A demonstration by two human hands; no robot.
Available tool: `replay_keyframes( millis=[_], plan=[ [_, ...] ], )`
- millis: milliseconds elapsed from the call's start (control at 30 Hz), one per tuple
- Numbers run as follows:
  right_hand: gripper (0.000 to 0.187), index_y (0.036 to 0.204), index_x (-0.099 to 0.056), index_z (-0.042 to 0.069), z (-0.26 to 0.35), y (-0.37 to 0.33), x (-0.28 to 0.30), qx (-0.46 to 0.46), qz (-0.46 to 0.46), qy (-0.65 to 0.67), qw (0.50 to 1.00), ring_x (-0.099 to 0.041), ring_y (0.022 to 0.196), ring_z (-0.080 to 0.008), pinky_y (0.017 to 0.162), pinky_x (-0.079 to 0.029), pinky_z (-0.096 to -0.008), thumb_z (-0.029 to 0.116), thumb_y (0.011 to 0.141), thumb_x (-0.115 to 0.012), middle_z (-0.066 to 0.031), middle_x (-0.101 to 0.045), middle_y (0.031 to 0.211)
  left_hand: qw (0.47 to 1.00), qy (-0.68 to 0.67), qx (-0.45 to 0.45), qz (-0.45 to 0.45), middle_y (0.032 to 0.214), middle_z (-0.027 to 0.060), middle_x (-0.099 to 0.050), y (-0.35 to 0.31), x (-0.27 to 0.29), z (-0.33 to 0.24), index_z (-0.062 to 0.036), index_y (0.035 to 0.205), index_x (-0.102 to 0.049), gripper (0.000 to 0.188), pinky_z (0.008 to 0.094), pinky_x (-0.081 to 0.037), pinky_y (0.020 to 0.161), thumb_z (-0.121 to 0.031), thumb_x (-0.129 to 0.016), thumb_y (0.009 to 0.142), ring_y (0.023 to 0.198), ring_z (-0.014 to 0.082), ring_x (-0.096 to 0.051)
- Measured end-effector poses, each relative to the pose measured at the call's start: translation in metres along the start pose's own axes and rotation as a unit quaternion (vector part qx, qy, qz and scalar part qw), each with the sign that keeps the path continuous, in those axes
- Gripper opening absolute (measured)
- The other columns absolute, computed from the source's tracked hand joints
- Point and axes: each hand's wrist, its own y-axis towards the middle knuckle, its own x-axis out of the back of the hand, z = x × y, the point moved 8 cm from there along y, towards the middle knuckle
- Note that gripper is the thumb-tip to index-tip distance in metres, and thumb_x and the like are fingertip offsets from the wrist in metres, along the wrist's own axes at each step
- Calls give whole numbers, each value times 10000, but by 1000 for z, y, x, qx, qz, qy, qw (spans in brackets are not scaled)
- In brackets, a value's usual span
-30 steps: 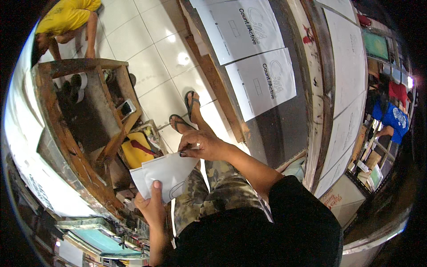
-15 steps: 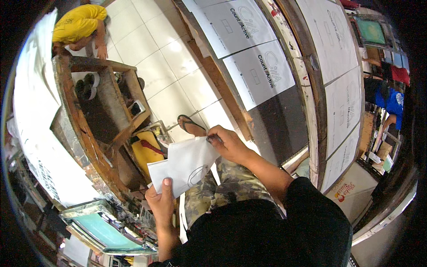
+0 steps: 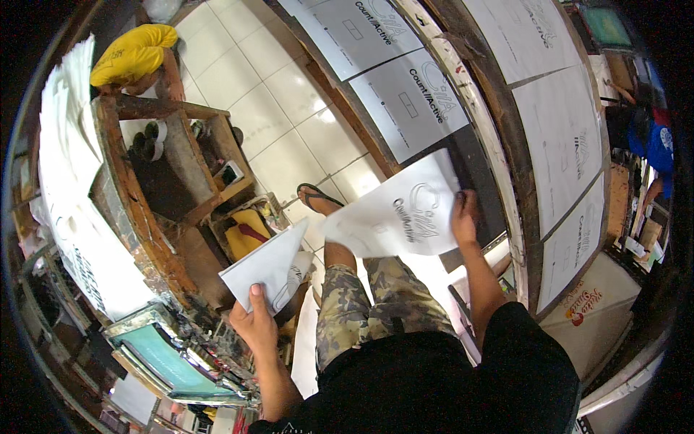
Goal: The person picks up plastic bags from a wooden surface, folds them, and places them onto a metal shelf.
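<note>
My left hand [image 3: 254, 324] grips a stack of thin white sheets [image 3: 259, 266] by its near edge, thumb on top. Dark line print shows at the stack's right side. Out to the right, my right hand [image 3: 466, 217] is closed on the right edge of a single white printed sheet [image 3: 383, 220]. That sheet hangs spread out and slightly curled, with an outlined logo and black lettering on it. It is held over my knees and the edge of the dark bench top. Whether the sheets are paper or plastic I cannot tell.
Similar printed sheets [image 3: 412, 105] lie in a row on the long bench, with another row [image 3: 564, 137] beyond a rail. At left stands a wooden shelf frame [image 3: 206, 206] beside a white sheet pile [image 3: 69, 173] and a green screen frame [image 3: 173, 362]. A person in yellow [image 3: 134, 54] crouches far left.
My right hand has moved right, drawing one sheet away from the stack and spreading it. My left hand keeps hold of the stack, nearly in place.
</note>
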Motion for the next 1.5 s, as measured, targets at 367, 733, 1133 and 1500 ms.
replay_keyframes(
  millis=[367,733,1133,1500],
  plan=[
    [421,1227,-571,-57,-224,13,-42,-246,32,-144,958,-608,1109,-478,920,-493,-515,301,1088,-400,-316,-633,1203,992,-33,64,99,821,6,-661,-40,-68,57,51,942,-706,372,261,-426,651,-309,-644,1011,736,88,-545],
    [354,1176,-565,-22,-289,88,-63,-101,-66,-157,980,-634,1008,-455,867,-493,-523,289,1074,-429,-268,-657,1104,986,1,82,147,887,40,-700,-50,-114,86,73,970,-705,358,285,-477,721,-273,-629,1019,804,109,-591],
    [324,1212,-560,26,-270,99,-57,-225,-6,-148,963,-596,1102,-414,918,-473,-503,292,1059,-457,-218,-620,1151,984,0,79,162,857,36,-692,-51,-130,83,65,964,-695,339,276,-478,715,-259,-615,1027,786,111,-595],
    [572,1423,-471,13,-33,39,-91,-3,38,227,973,-484,1318,-292,1158,-326,-418,13,880,-649,-145,-539,1411,955,52,2,293,876,81,-709,-59,-160,54,63,1028,-697,300,295,-496,749,-229,-632,1011,813,119,-616]
  ],
)
